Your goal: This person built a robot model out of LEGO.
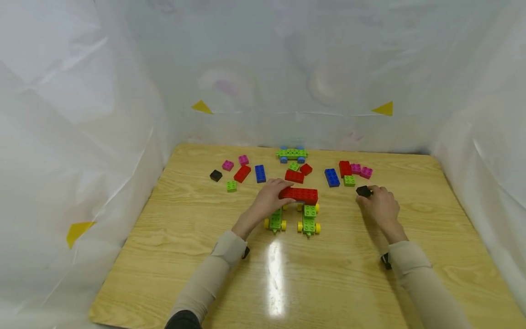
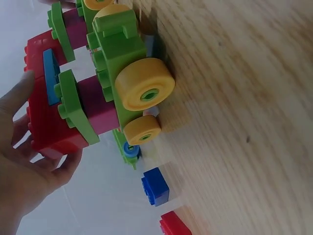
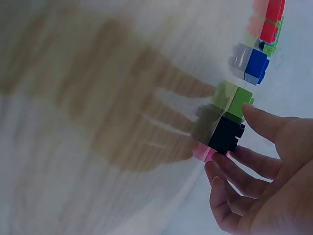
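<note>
Partly hidden: red bricks the left hand grips
The right hand touches a black brick, grip unclear; pink bricks lie far right

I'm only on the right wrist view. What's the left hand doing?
Observer: The left hand grips the red top of a brick build.
Operator: Any wheels on that build?
Observer: Yes, yellow wheels show at its base.
Operator: I've got a black brick in the right hand. Is there another?
Observer: Yes, a second black brick lies at the far left of the loose bricks in the head view.
</note>
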`<state>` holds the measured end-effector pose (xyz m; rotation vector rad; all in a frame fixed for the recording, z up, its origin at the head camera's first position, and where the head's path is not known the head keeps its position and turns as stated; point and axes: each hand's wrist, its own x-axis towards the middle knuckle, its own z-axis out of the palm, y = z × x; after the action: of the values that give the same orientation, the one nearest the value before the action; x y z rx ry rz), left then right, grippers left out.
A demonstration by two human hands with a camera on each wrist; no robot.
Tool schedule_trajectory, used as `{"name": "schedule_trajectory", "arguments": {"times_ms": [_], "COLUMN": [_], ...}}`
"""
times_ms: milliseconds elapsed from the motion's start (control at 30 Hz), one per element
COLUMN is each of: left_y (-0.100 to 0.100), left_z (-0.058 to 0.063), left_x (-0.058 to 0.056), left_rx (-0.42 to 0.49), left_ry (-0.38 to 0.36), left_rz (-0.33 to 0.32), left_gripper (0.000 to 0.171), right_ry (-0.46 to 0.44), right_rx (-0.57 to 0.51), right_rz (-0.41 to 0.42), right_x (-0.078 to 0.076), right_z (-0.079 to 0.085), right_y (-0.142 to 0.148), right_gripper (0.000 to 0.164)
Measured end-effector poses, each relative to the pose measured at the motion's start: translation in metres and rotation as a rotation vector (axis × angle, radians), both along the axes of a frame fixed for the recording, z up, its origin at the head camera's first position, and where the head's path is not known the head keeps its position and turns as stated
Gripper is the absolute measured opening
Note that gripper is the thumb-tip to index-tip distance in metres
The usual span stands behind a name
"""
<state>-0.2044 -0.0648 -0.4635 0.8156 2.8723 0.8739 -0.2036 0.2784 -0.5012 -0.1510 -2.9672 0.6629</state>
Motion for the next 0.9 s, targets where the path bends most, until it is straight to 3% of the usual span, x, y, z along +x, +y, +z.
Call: {"name": "schedule_trajectory", "arguments": {"times_ms": [233, 400, 633, 767, 900], "left_y": [0.002, 0.003, 0.003, 0.003, 0.003], "left_z": [-0.003, -0.005, -0.003, -0.002, -0.003], "left_x": [-0.005, -0.008, -0.013, -0.015, -0.016], "left_rx": [0.086, 0.059, 0.012, 0.017, 0.008], "left_ry": [-0.081, -0.108, -0.093, -0.103, -0.107], "left_rz": [-0.004, -0.021, -0.059, -0.073, -0.081], "left_gripper": [0.051, 0.051, 0.046, 0.042, 0.04], "right_ry": [0.017, 0.008, -0.021, -0.034, 0.041], "right_rx": [-0.007, -0.013, 0.002, 0.007, -0.038], "right_rz": [-0.008, -0.003, 0.003, 0.011, 0.069], "right_x": [-0.004, -0.005, -0.008, -0.008, -0.001], "right_z": [-0.004, -0.002, -0.001, -0.001, 0.007], "right_y": [0.001, -0.001, -0.004, -0.006, -0.017], "right_gripper": [0.05, 0.041, 0.048, 0.044, 0.04]}}
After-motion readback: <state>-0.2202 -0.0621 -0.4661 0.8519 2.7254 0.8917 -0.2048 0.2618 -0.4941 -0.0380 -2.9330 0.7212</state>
